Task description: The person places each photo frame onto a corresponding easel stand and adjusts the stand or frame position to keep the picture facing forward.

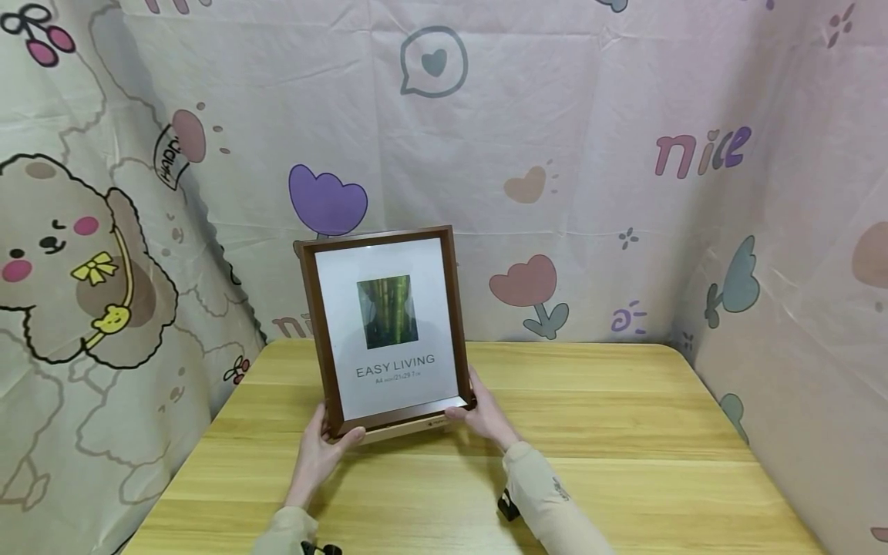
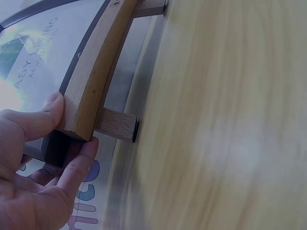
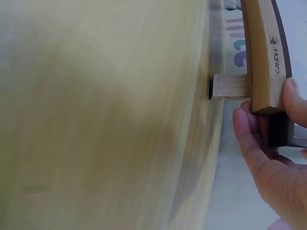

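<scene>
A brown picture frame (image 1: 395, 370) leans back on a pale wooden stand (image 1: 405, 429), tilted slightly to the left. Behind its glass is a white sheet with a green bamboo picture and the words EASY LIVING. My left hand (image 1: 317, 461) grips the lower left corner, thumb in front and fingers behind and below. At the lower right corner my right hand (image 1: 489, 416) holds frame and stand the same way. The left wrist view shows a stand leg (image 2: 117, 124) with a dark pad on its end; another leg (image 3: 230, 87) appears in the right wrist view. Whether they touch the table cannot be told.
Under the frame is a light wood-grain table (image 1: 624, 432). A white curtain (image 1: 590, 100) printed with flowers, hearts and lettering hangs behind it and along both sides. Dark wrist camera parts (image 1: 509, 505) sit by the right sleeve.
</scene>
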Available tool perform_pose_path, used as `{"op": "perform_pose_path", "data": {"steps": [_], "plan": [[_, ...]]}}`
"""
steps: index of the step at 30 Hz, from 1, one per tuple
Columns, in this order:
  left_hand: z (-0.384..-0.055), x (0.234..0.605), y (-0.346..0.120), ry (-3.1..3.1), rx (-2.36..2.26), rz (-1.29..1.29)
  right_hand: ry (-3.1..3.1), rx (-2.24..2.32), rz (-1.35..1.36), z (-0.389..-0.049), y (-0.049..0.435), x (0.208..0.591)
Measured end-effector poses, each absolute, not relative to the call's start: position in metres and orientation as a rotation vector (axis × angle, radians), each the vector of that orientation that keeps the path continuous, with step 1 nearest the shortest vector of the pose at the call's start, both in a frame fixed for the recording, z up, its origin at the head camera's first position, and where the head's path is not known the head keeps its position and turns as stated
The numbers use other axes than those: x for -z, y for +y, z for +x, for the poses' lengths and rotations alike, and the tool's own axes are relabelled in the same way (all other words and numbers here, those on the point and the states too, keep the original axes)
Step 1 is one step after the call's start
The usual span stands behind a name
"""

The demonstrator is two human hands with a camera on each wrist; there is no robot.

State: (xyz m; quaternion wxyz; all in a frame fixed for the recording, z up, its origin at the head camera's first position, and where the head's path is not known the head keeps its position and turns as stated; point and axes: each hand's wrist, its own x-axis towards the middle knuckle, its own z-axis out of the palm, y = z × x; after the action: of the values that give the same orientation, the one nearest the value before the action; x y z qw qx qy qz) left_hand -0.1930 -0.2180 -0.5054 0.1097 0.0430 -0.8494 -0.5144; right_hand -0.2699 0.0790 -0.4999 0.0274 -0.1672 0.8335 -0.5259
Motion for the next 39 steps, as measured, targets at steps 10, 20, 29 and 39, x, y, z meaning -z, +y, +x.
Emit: {"op": "perform_pose_path", "data": {"steps": [10,20,29,39], "plan": [[-0.194,0.507,-0.215,-2.518,1.493,0.109,2.572,1.648,-0.504,-0.265,0.085,0.497],[-0.193,0.505,-0.21,-2.524,1.5,0.101,2.582,1.653,-0.497,-0.265,0.089,0.499],[-0.196,0.506,-0.207,-2.526,1.505,0.1,2.613,1.631,-0.488,-0.266,0.094,0.5],[-0.199,0.508,-0.204,-2.534,1.501,0.121,2.617,1.639,-0.482,-0.265,0.098,0.502]]}}
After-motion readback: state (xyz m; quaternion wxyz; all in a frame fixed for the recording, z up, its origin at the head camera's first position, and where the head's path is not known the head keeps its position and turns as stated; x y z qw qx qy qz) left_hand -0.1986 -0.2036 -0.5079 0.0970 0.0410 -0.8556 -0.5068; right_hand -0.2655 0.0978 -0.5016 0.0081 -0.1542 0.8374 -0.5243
